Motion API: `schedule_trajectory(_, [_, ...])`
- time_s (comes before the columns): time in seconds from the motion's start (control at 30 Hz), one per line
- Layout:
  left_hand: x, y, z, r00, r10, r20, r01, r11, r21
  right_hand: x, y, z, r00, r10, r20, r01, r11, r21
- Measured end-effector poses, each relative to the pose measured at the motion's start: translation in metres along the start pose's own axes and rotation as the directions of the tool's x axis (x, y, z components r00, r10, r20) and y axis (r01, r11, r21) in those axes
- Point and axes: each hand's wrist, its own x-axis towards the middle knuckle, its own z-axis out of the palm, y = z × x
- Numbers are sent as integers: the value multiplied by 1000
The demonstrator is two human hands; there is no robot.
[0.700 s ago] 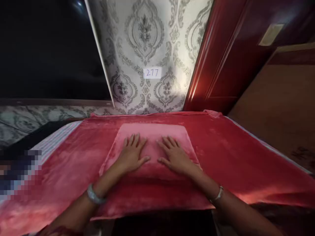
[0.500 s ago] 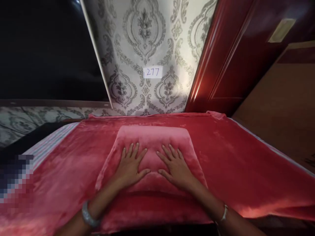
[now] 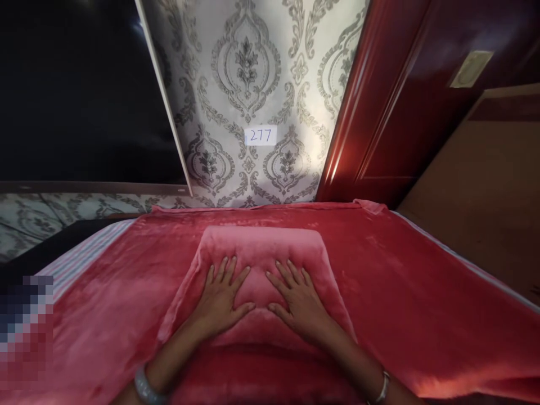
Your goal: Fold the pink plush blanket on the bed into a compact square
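Note:
A folded pink plush blanket [image 3: 261,242] lies in the middle, on a red plush cover [image 3: 405,292]. My left hand [image 3: 221,298] rests palm down on the left half of the folded blanket, its fingers spread. Mirroring it, my right hand [image 3: 299,298] lies flat on the right half with the fingers apart. Both thumbs point inward with a gap between them. Neither hand grips anything. A pale bangle sits on the left wrist, a thinner one on the right.
Behind the bed-like surface stands a patterned wall [image 3: 247,73] with a paper label [image 3: 260,135] reading 277. A large black screen [image 3: 80,95] is at the left. To the right are a dark red wooden panel [image 3: 375,112] and a brown board [image 3: 476,197]. Striped cloth [image 3: 90,247] shows at the left edge.
The whole view has shifted slightly, so everything sits a little lower in the picture. Both hands stay flat on the folded blanket in nearly the same spots.

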Motion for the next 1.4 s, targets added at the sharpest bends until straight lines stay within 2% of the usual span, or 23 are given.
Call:
schedule_trajectory(0.1, [5, -2, -17, 993, -30, 115, 38, 997, -63, 0, 3, -12, 999, -30, 28, 30, 1000, -3])
schedule_trajectory(0.2, [20, -3, -51, 961, -71, 266, 116, 981, -157, 8, 5, -36, 998, -31, 52, 32, 999, -21])
schedule_trajectory(0.3, [48, -2, -81, 935, -147, 324, 203, 968, -146, 28, 5, -62, 997, 67, -40, -70, 996, -60])
schedule_trajectory(0.37, [67, -3, -88, 923, -219, 317, 253, 965, -71, 45, 5, -69, 986, 144, -89, -151, 985, -83])
schedule_trajectory(0.43, [81, -6, -80, 916, -281, 287, 291, 957, 7, 59, 8, -65, 975, 200, -97, -209, 972, -102])
schedule_trajectory(0.5, [86, -10, -62, 921, -316, 230, 309, 949, 66, 67, 15, -51, 967, 233, -106, -245, 963, -112])
schedule_trajectory(0.63, [79, -19, -27, 942, -312, 123, 300, 948, 110, 67, 30, -21, 959, 227, -171, -250, 960, -125])
schedule_trajectory(0.73, [75, -23, -16, 946, -302, 122, 289, 950, 116, 67, 38, -11, 961, 204, -189, -231, 964, -131])
schedule_trajectory(0.93, [75, -24, -11, 958, -278, 64, 270, 957, 109, 70, 42, -6, 962, 190, -196, -212, 972, -99])
schedule_trajectory(1.17, [73, -23, -15, 959, -280, 54, 273, 956, 104, 69, 42, -6, 960, 199, -199, -213, 975, -56])
schedule_trajectory(1.33, [77, -22, -21, 959, -280, 54, 274, 958, 88, 69, 35, -15, 962, 188, -197, -195, 981, -20])
schedule_trajectory(1.4, [79, -28, -29, 957, -273, 98, 267, 961, 68, 67, 38, -23, 970, 163, -183, -167, 986, -7])
